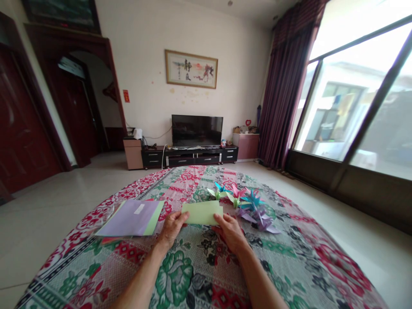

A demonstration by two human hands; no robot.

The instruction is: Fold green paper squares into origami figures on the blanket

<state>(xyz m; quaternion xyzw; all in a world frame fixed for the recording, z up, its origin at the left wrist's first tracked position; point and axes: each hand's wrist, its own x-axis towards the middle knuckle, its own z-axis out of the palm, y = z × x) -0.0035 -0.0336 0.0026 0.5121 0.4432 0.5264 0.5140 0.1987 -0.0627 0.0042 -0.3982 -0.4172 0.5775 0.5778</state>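
A light green sheet of paper, folded over, lies on the floral tablecloth in front of me. My left hand pinches its near left corner, fingers closed on the edge. My right hand presses on and grips its near right corner. Both forearms reach in from the bottom of the view.
A clear pack of coloured paper, purple on top with green beneath, lies left of the sheet. Several folded paper flowers in green, pink, blue and purple sit to the right. Beyond the table stand a TV on a low cabinet and a large window.
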